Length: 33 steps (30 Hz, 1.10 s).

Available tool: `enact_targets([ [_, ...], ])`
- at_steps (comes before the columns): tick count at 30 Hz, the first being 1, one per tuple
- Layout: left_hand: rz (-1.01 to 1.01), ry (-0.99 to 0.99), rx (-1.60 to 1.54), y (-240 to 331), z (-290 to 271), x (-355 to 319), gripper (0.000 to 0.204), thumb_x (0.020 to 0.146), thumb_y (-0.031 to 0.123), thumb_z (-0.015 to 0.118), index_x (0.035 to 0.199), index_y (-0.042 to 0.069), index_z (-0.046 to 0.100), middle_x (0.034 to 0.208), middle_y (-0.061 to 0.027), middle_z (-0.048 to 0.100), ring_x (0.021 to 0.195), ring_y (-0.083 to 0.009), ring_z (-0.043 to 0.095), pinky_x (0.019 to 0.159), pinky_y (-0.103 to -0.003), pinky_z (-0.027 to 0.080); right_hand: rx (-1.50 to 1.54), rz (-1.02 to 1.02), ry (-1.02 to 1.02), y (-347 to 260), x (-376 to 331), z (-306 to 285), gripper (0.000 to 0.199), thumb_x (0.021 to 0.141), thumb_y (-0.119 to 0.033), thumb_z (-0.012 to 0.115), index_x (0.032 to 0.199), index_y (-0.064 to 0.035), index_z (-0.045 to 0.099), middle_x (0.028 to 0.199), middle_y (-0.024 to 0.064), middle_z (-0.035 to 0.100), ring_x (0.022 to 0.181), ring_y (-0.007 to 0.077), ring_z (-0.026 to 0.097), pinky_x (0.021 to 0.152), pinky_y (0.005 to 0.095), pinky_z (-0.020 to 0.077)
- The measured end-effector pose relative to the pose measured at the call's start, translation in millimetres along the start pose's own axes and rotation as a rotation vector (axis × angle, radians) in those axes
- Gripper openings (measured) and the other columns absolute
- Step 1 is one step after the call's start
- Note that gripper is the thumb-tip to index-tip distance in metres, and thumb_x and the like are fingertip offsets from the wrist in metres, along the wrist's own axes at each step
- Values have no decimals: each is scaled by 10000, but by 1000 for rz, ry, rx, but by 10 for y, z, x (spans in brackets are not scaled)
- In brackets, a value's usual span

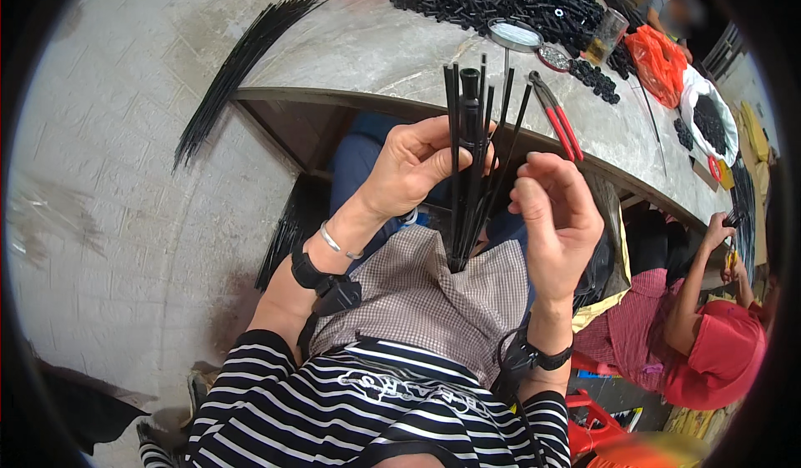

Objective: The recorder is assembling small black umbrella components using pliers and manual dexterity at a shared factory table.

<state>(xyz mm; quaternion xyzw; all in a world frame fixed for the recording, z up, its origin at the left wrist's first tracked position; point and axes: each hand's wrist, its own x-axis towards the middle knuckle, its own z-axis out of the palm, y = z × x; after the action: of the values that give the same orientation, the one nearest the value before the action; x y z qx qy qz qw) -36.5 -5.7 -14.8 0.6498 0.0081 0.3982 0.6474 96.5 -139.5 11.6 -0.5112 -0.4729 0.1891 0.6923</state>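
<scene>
- Left hand (pixel 413 163): closed around upright bundle of thin black rods (pixel 473 163), bases on checked cloth (pixel 425 289).
- Right hand (pixel 557 213): fingers curled loosely beside rods, holding nothing.
- Red-handled pliers (pixel 556 118) on table (pixel 359 51).

The grey counter (pixel 375 47) holds a big pile of small black parts (pixel 501 1). Near its front edge lie red-handled pliers (pixel 557 122), a round lid (pixel 515 34), a clear cup (pixel 607 36), an orange bag (pixel 659 59) and a white bag (pixel 709 109). Long black rods (pixel 238 67) stick out over its left end.
</scene>
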Motion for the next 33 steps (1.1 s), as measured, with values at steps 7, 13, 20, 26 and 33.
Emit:
enact_targets([
  [7, -73, 61, -178, -156, -51, 144, 324, 922, 105, 575, 1220, -19, 551, 963, -74, 658, 889, -120, 617, 820, -256, 504, -415, -421, -10, 193, 116, 370, 260, 760, 56, 677, 1012, 15, 633, 905, 126, 587, 755, 224, 621, 620, 293, 496],
  [13, -175, 148, -345, -319, -117, 253, 519, 860, 99, 640, 1309, -59, 435, 998, -105, 648, 965, -171, 634, 819, -279, 536, -334, -298, -40, 419, 232, 376, 251, 782, 42, 672, 1028, 12, 632, 855, 121, 624, 716, 214, 651, 588, 287, 525],
  [20, -246, 144, -422, -408, -141, 345, 544, 845, 78, 655, 1314, -70, 419, 1032, -102, 652, 1034, -191, 624, 872, -299, 539, 15, 163, 59, 447, 451, 306, 151, 837, 11, 653, 961, 42, 573, 744, 89, 664, 636, 87, 642, 519, 211, 516],
  [26, -147, 124, -281, -406, -102, 358, 356, 946, 75, 497, 1291, -13, 484, 1014, -72, 642, 836, -112, 634, 726, -240, 539, 64, 231, 56, 430, 541, 291, 190, 828, -12, 675, 898, 19, 501, 620, 50, 620, 534, 36, 569, 453, 176, 446],
  [33, -291, 181, -321, -251, -49, 295, 378, 978, 172, 466, 1310, -10, 453, 1053, -65, 615, 901, -112, 622, 765, -246, 532, 159, 300, 43, 494, 564, 332, 234, 802, -69, 713, 899, 7, 514, 558, -18, 533, 456, 9, 473, 404, 155, 346],
])
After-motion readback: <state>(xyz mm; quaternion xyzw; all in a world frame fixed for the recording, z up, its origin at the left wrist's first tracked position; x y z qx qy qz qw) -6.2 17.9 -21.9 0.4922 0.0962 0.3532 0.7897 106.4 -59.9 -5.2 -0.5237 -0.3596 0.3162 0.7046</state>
